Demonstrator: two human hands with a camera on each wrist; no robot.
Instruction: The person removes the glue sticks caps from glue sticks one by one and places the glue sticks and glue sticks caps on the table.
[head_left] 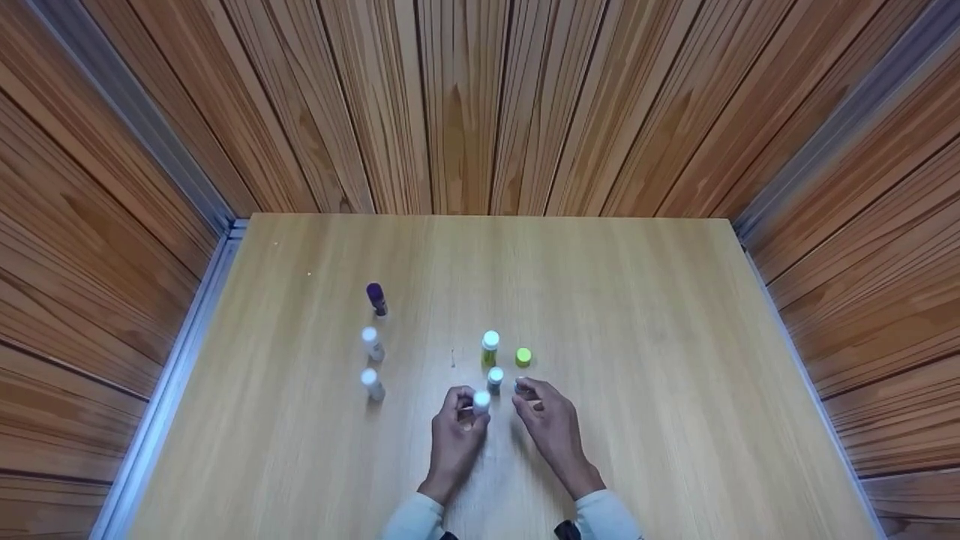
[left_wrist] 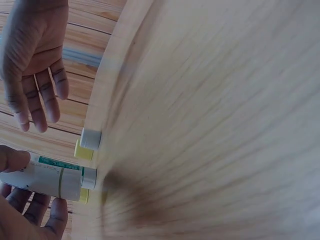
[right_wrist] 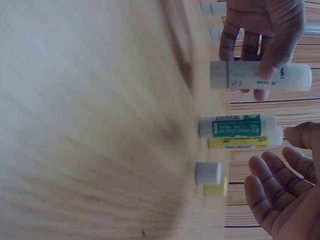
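Observation:
My left hand [head_left: 456,442] grips a white glue stick [right_wrist: 250,76] upright between thumb and fingers, a little above the table. A green-labelled glue stick [right_wrist: 237,126] stands just beyond it, and behind that one a yellow-labelled glue stick [head_left: 490,349], both with whitish tops. Fingers spread and holding nothing, my right hand [right_wrist: 290,192] hovers beside these sticks. A small grey-white cap [right_wrist: 208,173] sits on the table beneath it, mostly covered by the fingers in the head view. Close behind that cap is a yellow-green cap [head_left: 523,357].
To the left, two white glue sticks [head_left: 373,343] and a purple-capped stick [head_left: 377,298] stand in a line. A tiny dark mark [head_left: 453,358] shows on the tabletop [head_left: 660,322]. Wooden plank walls [head_left: 457,112] enclose the table at the back and sides.

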